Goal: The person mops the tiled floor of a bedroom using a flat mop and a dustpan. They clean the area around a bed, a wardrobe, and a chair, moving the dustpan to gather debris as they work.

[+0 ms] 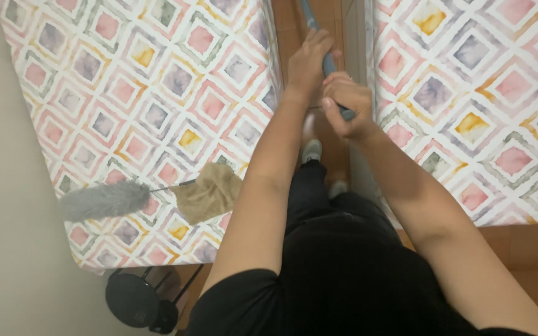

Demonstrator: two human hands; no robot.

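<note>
Left hand: we find the left hand [309, 62] wrapped round a blue-grey handle [329, 62], fingers curled over the shaft from the left side with no gap that we can see; it sits further from the body than the other hand.

Right hand: we record the right hand [344, 107] closed in a full fist on the lower end of the same handle, knuckles uppermost, thumb side towards the body; a short dark stub of the handle shows below the fist.

Spacing of hands: we note the two hands touching or very nearly so, one stacked directly behind the other along the shaft.

Handle: we see it run from the fists up and away to the top edge of the view, over the wooden floor [294, 25] in the narrow gap between the two beds; its working end lies out of view and we cannot tell what it carries.

Beds: we log a left bed [126, 93] and a right bed [487, 93], both covered in sheets with a pink, grey and yellow diamond pattern.

Duster: we find a grey fluffy duster [104, 200] lying on the left bed near its lower edge, well apart from both hands.

Cloth: we find a tan cloth [208, 191] crumpled just beside the duster's thin stem.

Person: we note black clothing and light shoes [311, 150] below the hands.

Floor item: we see a round black object [135, 300] under the left bed's corner.
</note>
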